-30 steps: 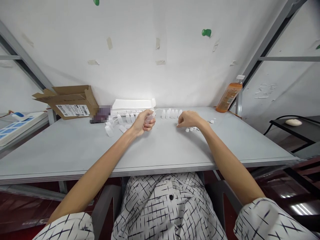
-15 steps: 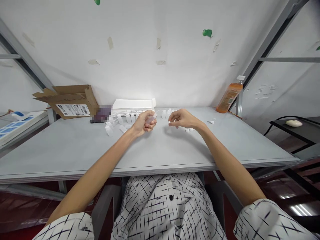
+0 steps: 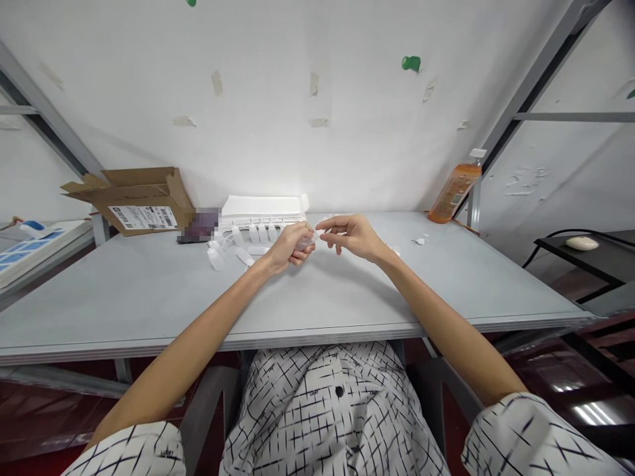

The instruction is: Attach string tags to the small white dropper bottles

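Observation:
My left hand [image 3: 294,246] is wrapped round a small translucent bottle [image 3: 306,242] above the middle of the table. Right beside it, my right hand [image 3: 350,237] has its thumb and fingertips together at the bottle's tip; what they pinch is too small to make out. Several small white bottles [image 3: 254,233] stand in a row behind my left hand, in front of a white box [image 3: 264,205]. Another white bottle [image 3: 215,258] leans at the left end. Small white pieces [image 3: 420,241] lie to the right of my right hand, others partly behind its wrist.
An open cardboard box [image 3: 143,201] and a dark, blurred-out object [image 3: 199,226] stand at the back left of the grey table [image 3: 317,297]. An orange bottle [image 3: 455,192] leans at the back right. On a black side shelf lies a pale mouse [image 3: 582,243].
My right hand has moved left, up to the bottle in my left hand. My left hand has shifted slightly to the right, still round the bottle.

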{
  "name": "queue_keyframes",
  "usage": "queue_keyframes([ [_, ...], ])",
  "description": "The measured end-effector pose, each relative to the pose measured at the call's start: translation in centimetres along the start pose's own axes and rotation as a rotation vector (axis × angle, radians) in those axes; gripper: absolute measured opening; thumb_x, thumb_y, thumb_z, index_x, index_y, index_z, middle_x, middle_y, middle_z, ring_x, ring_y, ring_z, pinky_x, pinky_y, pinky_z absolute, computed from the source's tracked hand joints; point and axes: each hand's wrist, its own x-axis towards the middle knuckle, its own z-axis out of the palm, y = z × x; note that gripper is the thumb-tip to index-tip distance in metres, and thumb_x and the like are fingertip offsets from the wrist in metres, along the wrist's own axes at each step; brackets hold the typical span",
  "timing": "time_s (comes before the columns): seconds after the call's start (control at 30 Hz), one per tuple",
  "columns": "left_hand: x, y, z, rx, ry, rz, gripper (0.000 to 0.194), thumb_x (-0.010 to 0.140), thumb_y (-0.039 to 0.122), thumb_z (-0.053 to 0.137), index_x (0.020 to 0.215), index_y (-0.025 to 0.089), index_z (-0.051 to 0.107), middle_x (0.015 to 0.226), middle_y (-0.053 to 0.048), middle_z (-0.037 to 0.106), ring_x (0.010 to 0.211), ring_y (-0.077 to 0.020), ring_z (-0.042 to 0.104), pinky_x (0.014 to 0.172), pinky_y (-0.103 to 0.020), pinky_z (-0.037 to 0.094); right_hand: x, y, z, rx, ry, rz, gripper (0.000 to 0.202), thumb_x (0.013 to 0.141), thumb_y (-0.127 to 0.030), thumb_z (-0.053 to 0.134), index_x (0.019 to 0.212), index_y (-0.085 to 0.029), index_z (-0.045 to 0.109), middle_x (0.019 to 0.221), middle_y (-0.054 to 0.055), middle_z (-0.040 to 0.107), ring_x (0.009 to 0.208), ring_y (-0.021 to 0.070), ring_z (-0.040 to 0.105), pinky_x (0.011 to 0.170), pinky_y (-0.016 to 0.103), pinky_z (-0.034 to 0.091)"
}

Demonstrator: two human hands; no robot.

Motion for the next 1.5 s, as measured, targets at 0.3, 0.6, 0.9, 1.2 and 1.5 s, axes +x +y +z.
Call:
queue_keyframes([
  [0.3,-0.2,-0.5,0.5,0.234,0.060,0.201,0.018,0.078,0.029,0.056,0.086,0.023,0.041,0.062,0.007,0.043,0.044,-0.0046,0.028,0.043,-0.017,0.019,-0.1,-0.1,-0.2,-0.051,0.032,0.008,0.024,0.078,-0.032,0.073,0.093,-0.014,0.076,0.085,0.007,0.073,0.066,0.0155,0.065,0.050,0.027,0.052],
  [0.6,0.5,-1.5,0.0,0.613,0.176,0.432,0.018,0.078,0.027,0.053,0.093,0.020,0.047,0.081,0.002,0.053,0.060,-0.0092,0.042,0.056,-0.024,0.033,-0.1,0.0,-0.2,-0.039,0.023,0.018,0.032,0.079,-0.043,0.074,0.090,-0.014,0.076,0.087,0.009,0.072,0.064,0.0137,0.061,0.048,0.026,0.052],
  [0.9,0.2,-1.7,0.0,0.930,0.236,0.638,0.015,0.085,0.025,0.050,0.099,0.020,0.046,0.089,-0.002,0.058,0.067,-0.0134,0.049,0.058,-0.026,0.037,-0.1,0.0,-0.3,-0.009,0.002,-0.005,0.032,0.078,-0.044,0.075,0.085,-0.014,0.071,0.085,0.008,0.069,0.069,0.0157,0.065,0.049,0.025,0.054],
  [1.2,1.4,-2.6,-0.2,0.920,0.328,0.766,0.016,0.088,0.023,0.054,0.100,0.016,0.062,0.093,-0.007,0.066,0.078,-0.0161,0.059,0.062,-0.025,0.046,0.0,0.3,-0.3,0.029,0.097,-0.061,0.022,0.076,-0.034,0.076,0.088,-0.016,0.071,0.081,0.004,0.066,0.071,0.0165,0.066,0.054,0.028,0.058],
  [1.5,0.8,-1.9,0.2,0.905,0.335,0.709,0.025,0.089,0.027,0.057,0.109,0.016,0.067,0.097,-0.008,0.068,0.073,-0.0156,0.059,0.064,-0.027,0.048,0.0,0.5,-0.1,0.010,0.134,-0.080,0.021,0.075,-0.033,0.076,0.086,-0.017,0.069,0.085,0.004,0.067,0.073,0.0165,0.067,0.057,0.031,0.061],
])
